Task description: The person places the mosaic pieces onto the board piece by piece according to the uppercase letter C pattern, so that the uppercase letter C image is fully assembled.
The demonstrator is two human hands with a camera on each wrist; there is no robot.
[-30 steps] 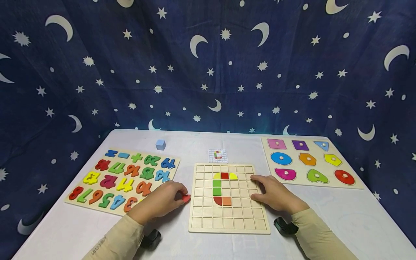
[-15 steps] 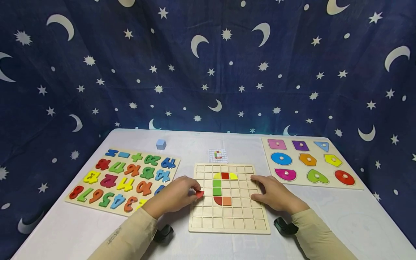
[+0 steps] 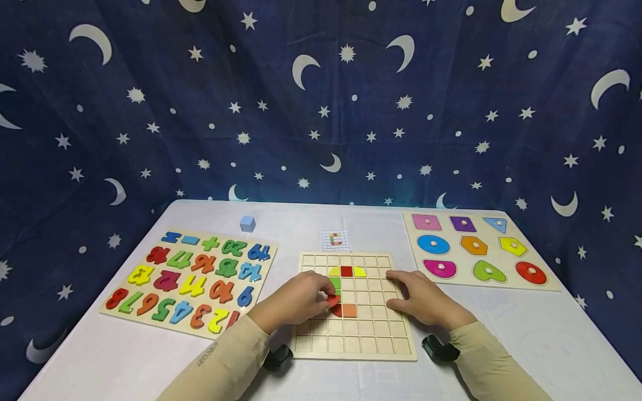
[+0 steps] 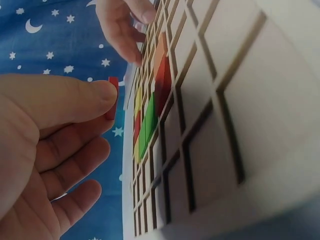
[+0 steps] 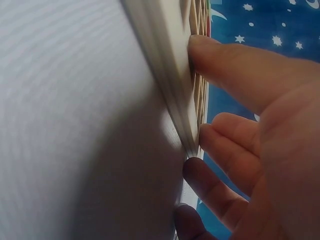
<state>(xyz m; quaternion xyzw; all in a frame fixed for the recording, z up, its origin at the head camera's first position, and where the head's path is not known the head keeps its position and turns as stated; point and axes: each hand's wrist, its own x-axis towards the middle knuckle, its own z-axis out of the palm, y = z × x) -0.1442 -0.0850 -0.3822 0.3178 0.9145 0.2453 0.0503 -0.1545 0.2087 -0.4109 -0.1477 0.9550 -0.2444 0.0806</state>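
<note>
Left hand point(image 3: 296, 301) pinches the small red wooden piece point(image 3: 332, 301) in its fingers point(image 4: 95, 97), above the square wooden grid board point(image 3: 371, 328). Right hand point(image 3: 421, 298) lies flat, fingers relaxed, on the board's right edge.

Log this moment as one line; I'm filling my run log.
left hand: pinches red piece over grid board | right hand: steadies board edge

The left hand point(image 3: 296, 298) carried the red piece point(image 3: 332, 301) onto the grid board point(image 3: 373, 340).
</note>
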